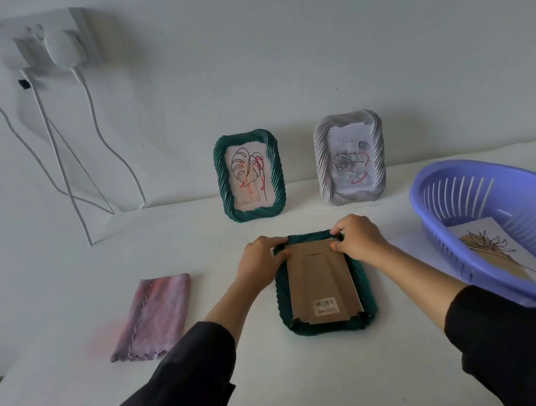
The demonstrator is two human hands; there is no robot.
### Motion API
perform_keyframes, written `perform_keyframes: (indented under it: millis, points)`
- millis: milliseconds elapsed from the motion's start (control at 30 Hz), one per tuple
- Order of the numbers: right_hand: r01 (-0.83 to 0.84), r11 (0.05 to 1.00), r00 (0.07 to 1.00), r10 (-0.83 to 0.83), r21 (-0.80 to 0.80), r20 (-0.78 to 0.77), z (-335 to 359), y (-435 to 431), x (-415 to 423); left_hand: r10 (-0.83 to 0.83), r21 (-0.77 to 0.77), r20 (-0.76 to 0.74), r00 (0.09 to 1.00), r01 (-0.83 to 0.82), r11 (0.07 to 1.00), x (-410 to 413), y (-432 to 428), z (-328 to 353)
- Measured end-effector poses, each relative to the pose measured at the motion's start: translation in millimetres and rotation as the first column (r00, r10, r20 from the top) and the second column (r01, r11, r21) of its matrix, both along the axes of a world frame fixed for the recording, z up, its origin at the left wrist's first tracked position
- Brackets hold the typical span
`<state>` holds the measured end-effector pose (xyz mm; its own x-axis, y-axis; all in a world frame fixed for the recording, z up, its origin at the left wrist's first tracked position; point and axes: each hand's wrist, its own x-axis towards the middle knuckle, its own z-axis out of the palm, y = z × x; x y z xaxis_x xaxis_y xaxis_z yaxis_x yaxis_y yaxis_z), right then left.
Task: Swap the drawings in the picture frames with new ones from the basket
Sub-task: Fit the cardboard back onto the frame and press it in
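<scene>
The dark green picture frame (pixel 284 298) with the twisted, rope-like rim lies face down on the white table (pixel 284 379), right in front of you and near its middle. Its brown cardboard backing (pixel 320 281) faces up, with a barcode sticker (pixel 325 304) near the edge closest to you.

Both your hands are at its far end. Your left hand (pixel 261 260) grips the far-left corner, fingers curled over the rim and thumb lying on the edge of the backing. Your right hand (pixel 357 236) pinches the far-right corner, fingertips on the rim and thumb down on the cardboard. Dark sleeves cover both forearms.

Beyond the frame, two others stand upright against the wall, apart from each other. On the left is a second green twisted frame (pixel 222 181) holding a line drawing of a leaf (pixel 249 178) with red marks. On the right is a pale grey-white twisted frame (pixel 322 160) holding a drawing of roses (pixel 352 161).

To your right sits a lilac slotted plastic basket (pixel 499 191). In it lies a sheet with a black line drawing of a flower on a tan shape (pixel 493 247).

To your left, well apart from the frame, a folded pink-mauve cloth (pixel 153 317) lies flat on the table. High on the wall at left, a white socket (pixel 54 40) has plugs in it, and white cables (pixel 92 117) hang from it down to the tabletop.
</scene>
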<state>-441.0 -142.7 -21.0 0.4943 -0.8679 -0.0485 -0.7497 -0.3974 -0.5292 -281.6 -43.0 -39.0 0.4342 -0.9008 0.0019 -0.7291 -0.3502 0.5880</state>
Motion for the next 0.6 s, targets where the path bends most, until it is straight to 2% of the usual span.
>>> perform_keyframes:
  millis: [233,433,600]
  points:
    - [-0.017,1.000,0.999,0.017,0.018,-0.046,2,-9,4,-0.038,-0.005,-0.021,0.999,0.038,0.999,6,-4,-1]
    - [-0.035,0.999,0.999,0.035,0.017,-0.039,2,-11,5,-0.111,0.087,0.000,0.994,0.110,0.990,15,-10,2]
    - [-0.058,0.998,0.997,0.058,0.015,-0.043,0,-10,4,-0.109,0.082,-0.007,0.994,0.110,0.991,16,-11,3]
